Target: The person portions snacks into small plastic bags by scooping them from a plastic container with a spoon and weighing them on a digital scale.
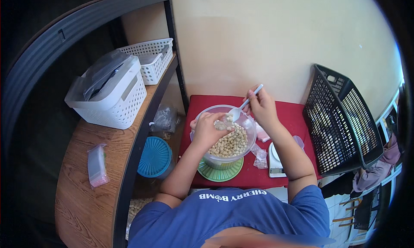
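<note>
A clear round plastic tub (252, 144) holds many pale, round coated nuts or similar snack pieces (230, 143). Over its opening, my left hand (207, 129) grips a small clear plastic bag (222, 124) with some of the pieces in it. My right hand (262, 107) holds a white plastic spoon (246, 102) by its handle. The spoon's bowl points down at the mouth of the bag, against a few pieces. Beneath the tub shows a green ribbed plastic lid (221, 173).
On the red-covered table (291, 114) lie small clear bags (260, 158) and a white digital scale (275, 168), partly behind my right forearm. A black plastic crate (343, 118) stands at right. Left, a wooden shelf (97, 135) carries white baskets (126, 112); a blue-lidded container (155, 156) sits below. A person (372, 173) is behind the crate.
</note>
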